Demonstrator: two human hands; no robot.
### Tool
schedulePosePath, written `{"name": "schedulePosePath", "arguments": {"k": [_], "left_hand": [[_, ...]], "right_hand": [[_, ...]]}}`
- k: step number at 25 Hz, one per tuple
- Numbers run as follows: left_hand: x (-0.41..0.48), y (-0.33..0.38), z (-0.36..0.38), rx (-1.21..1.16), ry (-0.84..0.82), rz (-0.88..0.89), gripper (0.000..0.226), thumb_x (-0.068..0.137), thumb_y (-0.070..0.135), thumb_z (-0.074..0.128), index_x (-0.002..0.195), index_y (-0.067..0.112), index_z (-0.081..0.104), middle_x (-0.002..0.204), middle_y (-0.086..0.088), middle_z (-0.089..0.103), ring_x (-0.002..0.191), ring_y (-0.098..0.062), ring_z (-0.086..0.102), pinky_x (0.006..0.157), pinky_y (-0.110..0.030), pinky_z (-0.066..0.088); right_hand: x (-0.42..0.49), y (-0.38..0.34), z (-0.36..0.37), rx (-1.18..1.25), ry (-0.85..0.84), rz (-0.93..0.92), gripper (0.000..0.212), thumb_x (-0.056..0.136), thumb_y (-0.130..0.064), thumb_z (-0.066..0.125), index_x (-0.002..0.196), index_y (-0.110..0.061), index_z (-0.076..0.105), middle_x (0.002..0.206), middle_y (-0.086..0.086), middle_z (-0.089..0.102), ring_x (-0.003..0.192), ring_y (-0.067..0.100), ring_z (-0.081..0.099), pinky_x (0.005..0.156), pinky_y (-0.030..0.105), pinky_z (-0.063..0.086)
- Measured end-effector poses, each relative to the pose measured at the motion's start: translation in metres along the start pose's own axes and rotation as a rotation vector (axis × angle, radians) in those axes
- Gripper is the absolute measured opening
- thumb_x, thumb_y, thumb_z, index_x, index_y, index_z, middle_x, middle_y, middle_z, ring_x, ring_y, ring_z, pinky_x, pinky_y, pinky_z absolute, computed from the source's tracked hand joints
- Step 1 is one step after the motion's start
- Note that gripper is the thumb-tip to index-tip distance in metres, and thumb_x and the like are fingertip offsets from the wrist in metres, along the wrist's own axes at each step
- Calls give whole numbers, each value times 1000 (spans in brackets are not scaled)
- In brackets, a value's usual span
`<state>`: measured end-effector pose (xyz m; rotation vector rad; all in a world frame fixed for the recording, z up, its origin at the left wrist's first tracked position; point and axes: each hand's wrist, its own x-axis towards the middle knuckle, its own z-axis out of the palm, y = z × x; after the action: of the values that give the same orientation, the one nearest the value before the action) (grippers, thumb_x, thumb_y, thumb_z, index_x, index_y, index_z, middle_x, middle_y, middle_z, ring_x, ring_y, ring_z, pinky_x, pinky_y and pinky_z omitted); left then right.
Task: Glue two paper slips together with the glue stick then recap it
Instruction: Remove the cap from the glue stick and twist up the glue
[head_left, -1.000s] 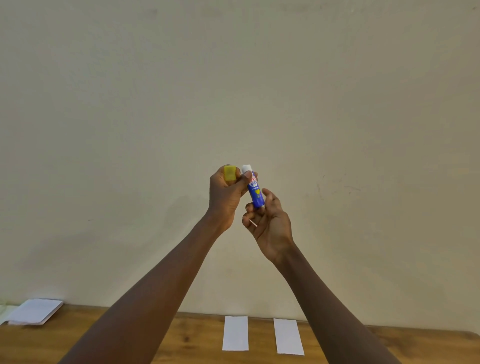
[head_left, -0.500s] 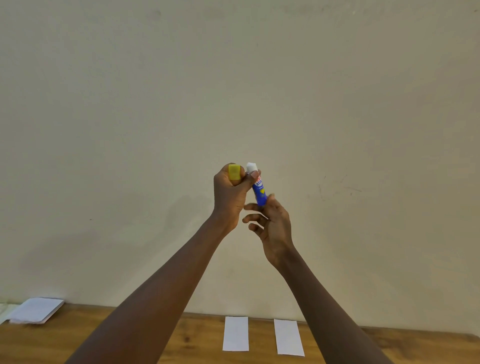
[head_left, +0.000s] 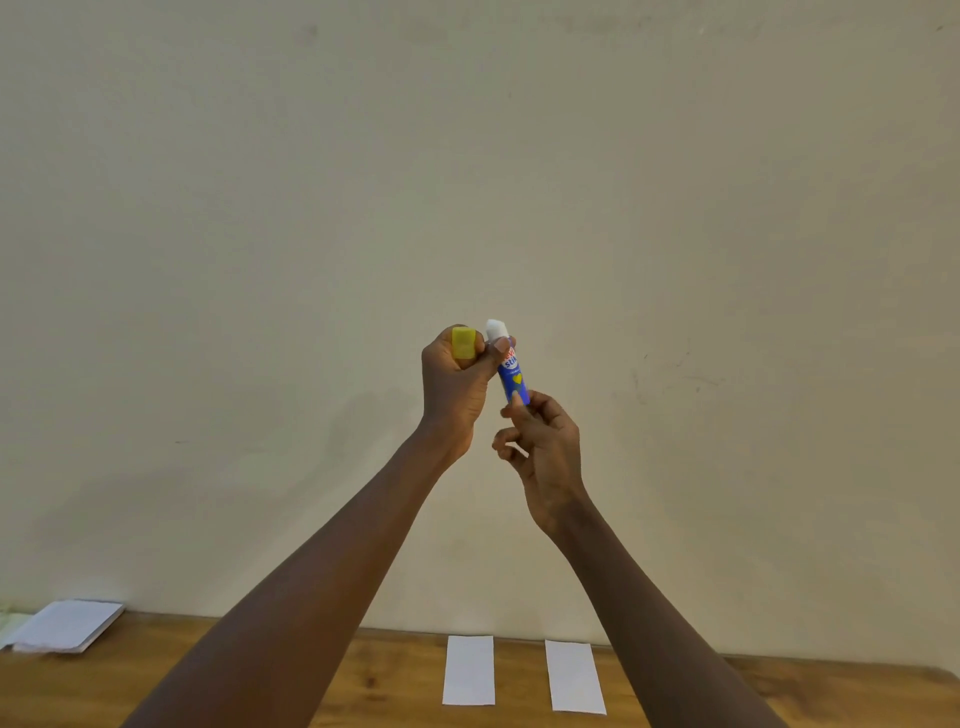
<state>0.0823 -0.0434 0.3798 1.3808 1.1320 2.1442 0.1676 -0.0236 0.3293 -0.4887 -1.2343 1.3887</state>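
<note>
The left hand (head_left: 457, 384) gripped the yellow cap (head_left: 463, 342) and steadied the uncapped glue stick (head_left: 513, 376), the right hand (head_left: 545, 441) pinching its base. Two paper slips (head_left: 468, 670) lay well below it on the desk (head_left: 156, 686); a short twist seemed enough.

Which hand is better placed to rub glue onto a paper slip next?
Right, probably. The right hand pinches the base of the glue stick, whose white glue is exposed, and its forearm passes beside the right paper slip. The left hand grips the yellow cap, only its thumb touching the tube.
</note>
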Motion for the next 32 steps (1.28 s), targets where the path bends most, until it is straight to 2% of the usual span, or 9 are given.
{"name": "schedulePosePath", "arguments": {"k": [4, 7, 9, 13, 17, 21, 25, 28, 32], "left_hand": [[-2, -2, 0, -7, -18, -9, 29, 82, 0, 59, 64, 10, 38, 84, -19, 45, 84, -31, 50, 83, -44, 49], [-2, -4, -2, 23, -15, 5, 29, 83, 1, 58, 64, 11, 38, 85, -21, 49, 86, -31, 57, 76, -31, 52], [-1, -5, -3, 55, -20, 14, 32, 83, 2, 58, 62, 12, 36, 83, -23, 49, 85, -32, 56, 78, -37, 52], [-2, -4, -2, 30, -24, 18, 32, 83, 0, 59, 62, 11, 36, 81, -20, 48, 78, -26, 58, 76, -35, 51], [-2, -9, -4, 47, -17, 14, 32, 83, 2, 58, 62, 11, 36, 82, -22, 49, 84, -31, 57, 77, -34, 51], [-6, -10, -1, 45, -25, 13, 24, 83, 1, 58, 68, 8, 41, 83, -21, 49, 78, -27, 59, 73, -28, 51], [-3, -11, -4, 46, -14, 8, 26, 83, 1, 58, 66, 10, 40, 84, -22, 50, 81, -26, 61, 74, -25, 53], [-3, -9, -2, 71, -27, 5, 31, 82, 2, 60, 64, 12, 37, 83, -20, 47, 81, -29, 51, 77, -39, 48], [-3, -9, 0, 59, -31, 31, 24, 83, 1, 59, 67, 7, 41, 82, -21, 47, 82, -30, 56, 74, -27, 52]], "right_hand": [[2, 1, 0, -5, -7, 71, 40, 95, -31, 32, 73, -12, 59, 61, 4, 54, 38, 8, 50, 53, 27, 40], [0, 1, 1, -49, -20, 63, 34, 93, -38, 34, 85, -15, 58, 68, 1, 59, 42, 9, 53, 51, 25, 42], [1, 2, 1, -106, -13, 27, 24, 93, -31, 39, 85, -16, 56, 71, 2, 58, 41, 8, 52, 51, 25, 41], [2, 1, 1, -99, -24, 80, 48, 95, -39, 24, 73, -12, 58, 60, 4, 55, 37, 10, 49, 51, 25, 42], [0, 3, 1, -154, -36, 40, 27, 93, -33, 38, 89, -13, 56, 71, 1, 56, 41, 8, 51, 51, 24, 41], [-2, 6, -4, -86, -77, 109, 45, 94, -38, 27, 75, -11, 57, 63, 4, 54, 38, 8, 48, 46, 19, 43], [0, 5, -4, -163, -16, 40, 28, 90, -31, 45, 100, -6, 55, 77, 4, 59, 41, 7, 51, 51, 24, 42], [1, 6, -4, -144, -27, 57, 31, 94, -28, 38, 88, -6, 59, 70, 3, 59, 38, 6, 51, 49, 22, 40], [-1, 6, -4, -81, -23, 71, 33, 93, -38, 33, 86, -17, 57, 76, 2, 61, 41, 9, 53, 47, 21, 42]]}}
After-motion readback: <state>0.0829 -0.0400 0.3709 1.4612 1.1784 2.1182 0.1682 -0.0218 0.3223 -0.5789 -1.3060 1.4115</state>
